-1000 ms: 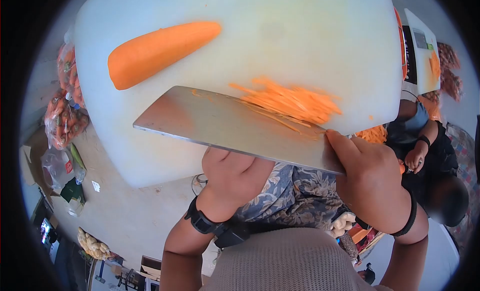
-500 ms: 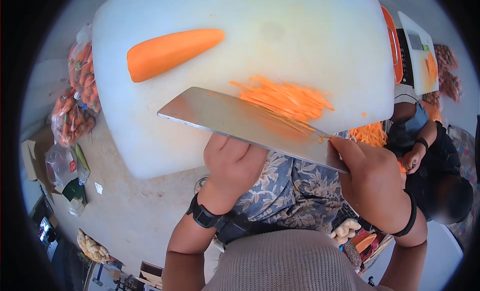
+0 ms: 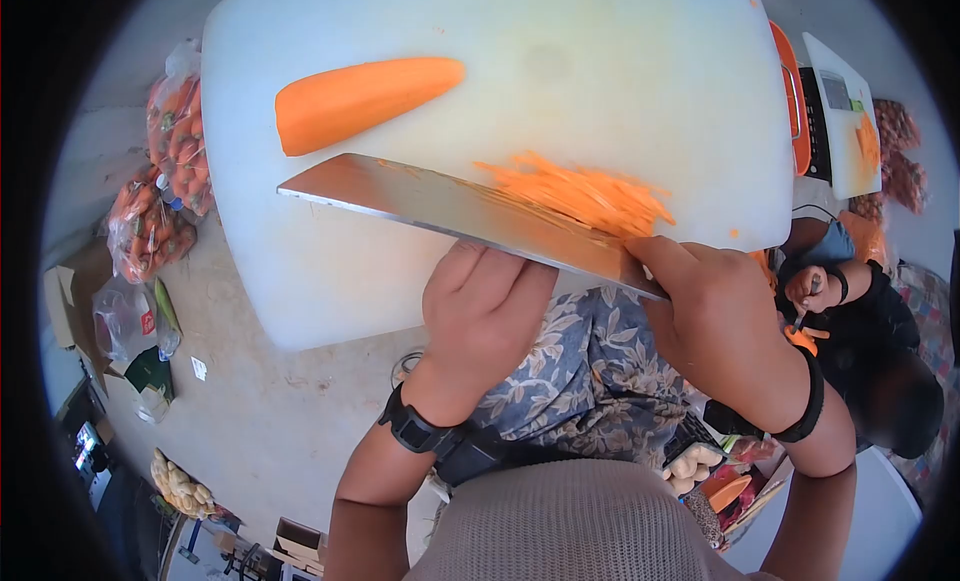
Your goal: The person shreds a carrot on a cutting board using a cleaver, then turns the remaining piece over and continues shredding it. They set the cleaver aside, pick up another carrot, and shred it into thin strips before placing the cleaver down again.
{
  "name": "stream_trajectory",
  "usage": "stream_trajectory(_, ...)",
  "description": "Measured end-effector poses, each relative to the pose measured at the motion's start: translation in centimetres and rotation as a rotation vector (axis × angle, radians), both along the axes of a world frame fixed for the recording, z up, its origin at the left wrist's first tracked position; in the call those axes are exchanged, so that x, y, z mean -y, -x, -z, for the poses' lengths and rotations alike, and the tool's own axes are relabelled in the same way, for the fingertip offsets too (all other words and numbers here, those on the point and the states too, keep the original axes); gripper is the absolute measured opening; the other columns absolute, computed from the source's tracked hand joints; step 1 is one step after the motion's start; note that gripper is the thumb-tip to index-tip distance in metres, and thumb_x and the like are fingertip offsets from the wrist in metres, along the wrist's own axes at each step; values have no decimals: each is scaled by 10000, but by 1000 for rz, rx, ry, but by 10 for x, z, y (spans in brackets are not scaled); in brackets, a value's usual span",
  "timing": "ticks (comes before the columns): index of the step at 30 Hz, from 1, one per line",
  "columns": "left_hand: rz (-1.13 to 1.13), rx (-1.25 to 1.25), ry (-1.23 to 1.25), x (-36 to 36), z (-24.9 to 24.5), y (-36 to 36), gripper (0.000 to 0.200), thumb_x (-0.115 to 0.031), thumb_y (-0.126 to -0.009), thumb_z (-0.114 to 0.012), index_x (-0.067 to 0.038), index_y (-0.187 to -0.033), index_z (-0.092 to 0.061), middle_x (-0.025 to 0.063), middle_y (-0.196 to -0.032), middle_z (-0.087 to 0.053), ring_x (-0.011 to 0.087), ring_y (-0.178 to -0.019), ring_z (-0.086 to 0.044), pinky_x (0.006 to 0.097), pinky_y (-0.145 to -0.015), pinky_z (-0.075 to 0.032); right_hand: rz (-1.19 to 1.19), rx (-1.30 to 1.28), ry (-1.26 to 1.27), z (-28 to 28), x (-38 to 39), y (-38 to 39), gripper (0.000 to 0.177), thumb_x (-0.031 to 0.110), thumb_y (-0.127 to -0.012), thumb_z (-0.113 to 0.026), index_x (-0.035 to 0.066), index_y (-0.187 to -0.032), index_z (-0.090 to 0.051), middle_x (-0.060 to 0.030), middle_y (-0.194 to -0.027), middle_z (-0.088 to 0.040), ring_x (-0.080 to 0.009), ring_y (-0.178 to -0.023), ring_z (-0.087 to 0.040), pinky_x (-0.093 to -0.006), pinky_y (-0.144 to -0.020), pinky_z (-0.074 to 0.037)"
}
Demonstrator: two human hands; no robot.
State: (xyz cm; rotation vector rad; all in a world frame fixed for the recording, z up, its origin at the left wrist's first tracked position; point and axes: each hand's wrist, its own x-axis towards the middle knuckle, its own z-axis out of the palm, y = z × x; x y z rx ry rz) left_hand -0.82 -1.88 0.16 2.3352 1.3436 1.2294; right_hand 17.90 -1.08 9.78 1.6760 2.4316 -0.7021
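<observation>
A broad-bladed kitchen knife (image 3: 430, 201) is in my right hand (image 3: 715, 311), gripped at the right end of its blade; the handle is hidden in my hand. My left hand (image 3: 485, 306) is at the near side of the blade, its fingers curled and their tips hidden behind the metal. Whatever those fingers may hold is out of sight. Thin carrot shreds (image 3: 590, 196) lie heaped along the blade's far side, some sticking to it. A peeled carrot (image 3: 365, 101), cut flat at its left end, rests farther back on the white cutting board (image 3: 650, 81).
Bags of carrots (image 3: 180, 146) stand at the left beyond the board. An orange container (image 3: 788, 96) and a second cutting board (image 3: 845, 111) with carrot pieces are at the right. A co-worker's hand (image 3: 812, 289) holds a tool there. A bag of pale vegetables (image 3: 180, 484) sits lower left.
The knife has shifted left and its blade stands steeper, showing less of its face. My right hand has moved left and up with it. The co-worker's hand has also risen.
</observation>
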Motion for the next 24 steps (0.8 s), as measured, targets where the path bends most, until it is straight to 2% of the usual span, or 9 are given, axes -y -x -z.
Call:
stream_trajectory(2, -10, 7, -20, -3, -1, 1, 205, -24, -582, -658, -14, -785, -685, 80, -882, -635, 264, -852, -609, 326, -722, -524, 17, -110, -14, -8, 3, -2, 331, -58, -670, -635, -1, -994, -599, -162, -732, -618, -355, -651, -621, -408, -588, -486)
stream_trajectory(6, -4, -26, 3, 2, -2, 7, 209, -39, -576, -648, -9, -781, -682, 85, -880, -630, 264, -849, -607, 331, -711, -523, 44, -127, -1, -30, 9, 0, 338, -69, -680, -637, -8, -1012, -608, -170, -723, -612, -352, -652, -620, -405, -582, -477)
stream_trajectory(15, -3, -1, 39, 2, -2, 8, 255, -26, -570, -633, -19, -816, -700, 71, -882, -637, 249, -861, -609, 306, -732, -526, 31, 14, 120, -22, 3, -1, 278, -68, -694, -611, 10, -960, -603, -176, -695, -594, -364, -642, -609, -409, -561, -467)
stream_trajectory(17, 4, -17, 52, 2, -4, 8, 253, -20, -570, -632, -21, -814, -700, 69, -888, -641, 247, -866, -611, 303, -739, -528, -40, 92, 20, -13, 0, 5, 158, 36, -711, -661, 42, -808, -536, -120, -635, -571, -306, -613, -613, -401, -548, -479)
stream_trajectory(18, 9, -15, 61, 2, -5, 9, 241, -18, -589, -643, -22, -823, -701, 67, -888, -642, 245, -875, -612, 305, -744, -531, -30, 92, 10, -11, -3, 9, 158, 36, -711, -661, 42, -808, -536, -120, -635, -571, -306, -613, -613, -401, -548, -479)
stream_trajectory(20, 7, -15, 53, 0, -5, 7, 230, -16, -607, -654, -22, -832, -703, 65, -888, -643, 243, -883, -614, 307, -748, -533, 28, -8, 46, -8, -10, 14, 153, -20, -760, -624, 12, -908, -606, -185, -667, -597, -381, -624, -610, -409, -547, -469)
stream_trajectory(24, 5, -21, 23, 1, 0, 3, 209, -29, -669, -682, -22, -875, -708, 66, -910, -648, 231, -914, -615, 308, -755, -537, 33, -111, -45, -1, -7, 2, 112, 32, -796, -651, 4, -902, -628, -178, -645, -594, -370, -593, -605, -404, -539, -463)
